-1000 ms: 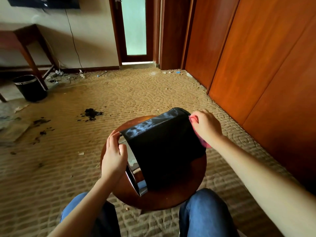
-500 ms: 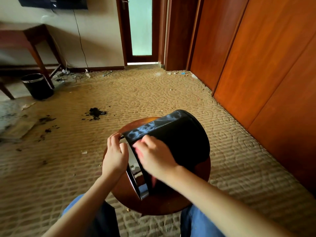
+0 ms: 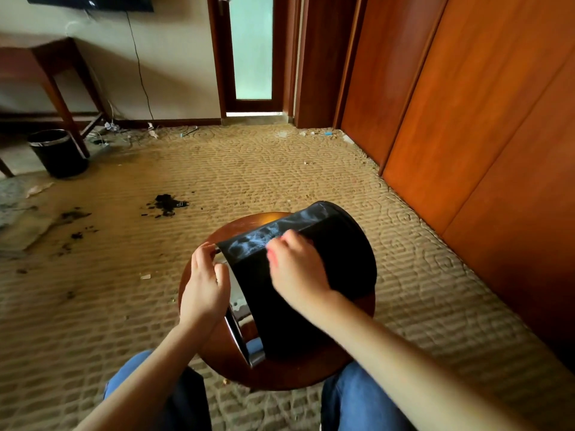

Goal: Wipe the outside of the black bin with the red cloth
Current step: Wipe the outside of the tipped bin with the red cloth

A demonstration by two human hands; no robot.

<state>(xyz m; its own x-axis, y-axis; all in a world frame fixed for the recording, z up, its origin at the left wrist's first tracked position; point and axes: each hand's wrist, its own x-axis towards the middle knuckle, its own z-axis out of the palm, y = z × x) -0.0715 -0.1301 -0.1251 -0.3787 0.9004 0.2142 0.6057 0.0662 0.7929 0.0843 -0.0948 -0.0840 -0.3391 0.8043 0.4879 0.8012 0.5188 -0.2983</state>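
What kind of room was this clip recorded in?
Probably a hotel or guest bedroom: patterned carpet across the floor, tall wooden wardrobe panels along one side, and a wall-mounted screen above a wooden desk.

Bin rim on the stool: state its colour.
Shiny silver rim against the black bin body; shows best in the head view, beside the left hand.

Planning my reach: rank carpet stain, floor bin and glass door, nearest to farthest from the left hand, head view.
1. Carpet stain, just ahead, slightly left.
2. Floor bin, far left.
3. Glass door, at the back.
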